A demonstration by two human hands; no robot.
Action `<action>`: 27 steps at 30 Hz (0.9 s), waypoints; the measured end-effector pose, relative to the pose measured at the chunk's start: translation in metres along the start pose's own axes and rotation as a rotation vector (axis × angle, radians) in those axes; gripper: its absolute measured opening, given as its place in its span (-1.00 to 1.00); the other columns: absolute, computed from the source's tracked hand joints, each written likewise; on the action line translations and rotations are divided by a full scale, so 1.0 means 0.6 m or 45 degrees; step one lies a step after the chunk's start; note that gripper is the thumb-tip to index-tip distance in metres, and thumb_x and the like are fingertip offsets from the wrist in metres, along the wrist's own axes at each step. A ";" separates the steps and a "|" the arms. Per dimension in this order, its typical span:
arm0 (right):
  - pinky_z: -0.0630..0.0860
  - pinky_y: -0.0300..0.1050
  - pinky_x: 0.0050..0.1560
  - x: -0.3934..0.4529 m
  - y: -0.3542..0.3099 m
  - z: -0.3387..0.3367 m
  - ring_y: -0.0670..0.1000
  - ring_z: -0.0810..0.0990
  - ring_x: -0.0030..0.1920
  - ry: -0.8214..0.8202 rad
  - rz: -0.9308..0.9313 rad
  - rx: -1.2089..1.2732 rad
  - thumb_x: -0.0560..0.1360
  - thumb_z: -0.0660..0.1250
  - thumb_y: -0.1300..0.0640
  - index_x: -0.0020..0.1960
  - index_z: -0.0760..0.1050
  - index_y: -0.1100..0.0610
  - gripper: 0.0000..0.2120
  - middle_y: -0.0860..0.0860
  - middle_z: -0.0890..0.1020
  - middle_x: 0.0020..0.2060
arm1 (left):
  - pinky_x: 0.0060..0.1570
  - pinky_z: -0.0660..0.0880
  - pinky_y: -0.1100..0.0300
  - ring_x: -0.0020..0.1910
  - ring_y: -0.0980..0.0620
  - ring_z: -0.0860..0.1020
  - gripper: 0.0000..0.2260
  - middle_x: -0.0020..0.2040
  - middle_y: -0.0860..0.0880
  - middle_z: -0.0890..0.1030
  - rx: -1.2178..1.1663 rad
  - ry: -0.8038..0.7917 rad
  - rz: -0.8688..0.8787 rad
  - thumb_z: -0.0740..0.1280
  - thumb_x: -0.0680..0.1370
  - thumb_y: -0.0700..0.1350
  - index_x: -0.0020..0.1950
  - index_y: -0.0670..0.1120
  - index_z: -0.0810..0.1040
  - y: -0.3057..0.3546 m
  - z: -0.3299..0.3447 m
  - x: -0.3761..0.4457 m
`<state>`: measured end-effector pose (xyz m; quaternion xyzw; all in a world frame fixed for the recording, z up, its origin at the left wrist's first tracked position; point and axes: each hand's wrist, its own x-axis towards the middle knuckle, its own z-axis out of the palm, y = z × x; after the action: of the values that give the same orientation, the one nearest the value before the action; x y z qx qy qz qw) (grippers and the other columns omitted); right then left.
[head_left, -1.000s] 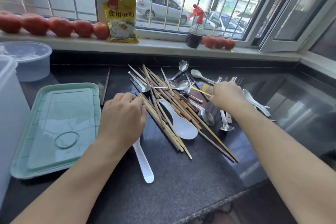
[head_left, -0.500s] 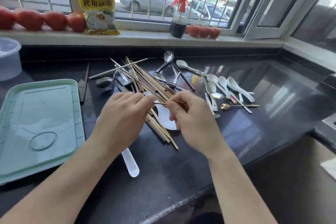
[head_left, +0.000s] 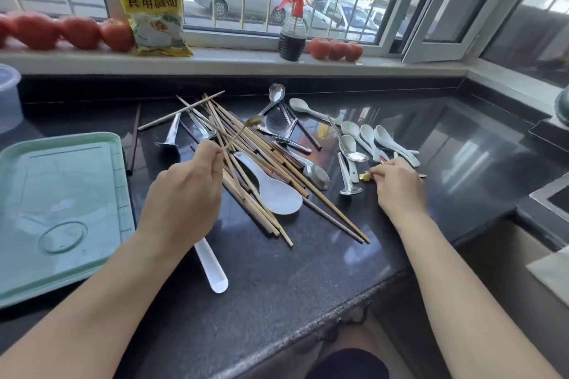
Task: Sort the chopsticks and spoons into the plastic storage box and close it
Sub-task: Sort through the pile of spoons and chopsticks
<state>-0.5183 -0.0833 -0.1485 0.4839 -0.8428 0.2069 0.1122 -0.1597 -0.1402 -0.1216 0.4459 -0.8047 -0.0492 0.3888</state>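
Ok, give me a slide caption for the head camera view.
Left hand lifts a small gold spoon over the chopsticks; right hand pinches another gold spoon near the white spoons.

Chopstick heap (head_left: 261, 169) mid-counter (head_left: 277, 271), lid (head_left: 58, 206) to its left, spoons (head_left: 369, 141) to its right, windowsill (head_left: 231, 60) behind.

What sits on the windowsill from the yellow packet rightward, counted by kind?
Packet: 1
Spray bottle: 1
Tomatoes: 3
Total: 5
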 end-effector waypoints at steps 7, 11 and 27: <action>0.52 -0.05 -0.16 -0.018 -0.018 -0.006 0.14 0.50 -0.05 0.474 -0.216 0.054 0.50 0.39 0.32 -0.02 0.71 0.09 -0.81 0.03 0.62 -0.12 | -0.37 0.45 -0.10 -0.51 -0.20 0.41 -0.77 -0.46 0.01 0.41 -0.058 0.036 -0.026 0.02 0.72 -0.02 0.02 -0.11 0.36 -0.001 0.000 -0.001; 0.49 -0.04 -0.12 -0.039 -0.117 -0.068 0.12 0.45 -0.10 0.829 -0.444 0.216 0.53 0.38 0.31 0.02 0.68 0.13 -0.84 0.03 0.65 -0.15 | -0.42 0.35 -0.05 -0.48 -0.06 0.41 -0.81 -0.43 0.02 0.43 -0.277 0.196 -0.173 0.09 0.74 -0.09 0.01 -0.09 0.42 0.042 -0.032 -0.004; 0.62 0.00 -0.36 -0.195 -0.885 -0.248 0.09 0.66 -0.41 -0.861 -0.833 1.363 0.62 0.20 0.31 -0.03 0.52 0.16 -0.85 0.22 0.67 -0.28 | -0.49 0.10 0.25 -0.55 0.06 0.26 -0.77 -0.43 0.01 0.45 -0.604 0.649 -1.033 0.09 0.66 -0.24 -0.08 -0.04 0.46 -0.172 -0.624 -0.087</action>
<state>-0.0029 -0.1621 0.0657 0.7384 -0.4258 0.3867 -0.3522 0.1767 -0.0622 0.0636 0.6188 -0.4146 -0.2663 0.6118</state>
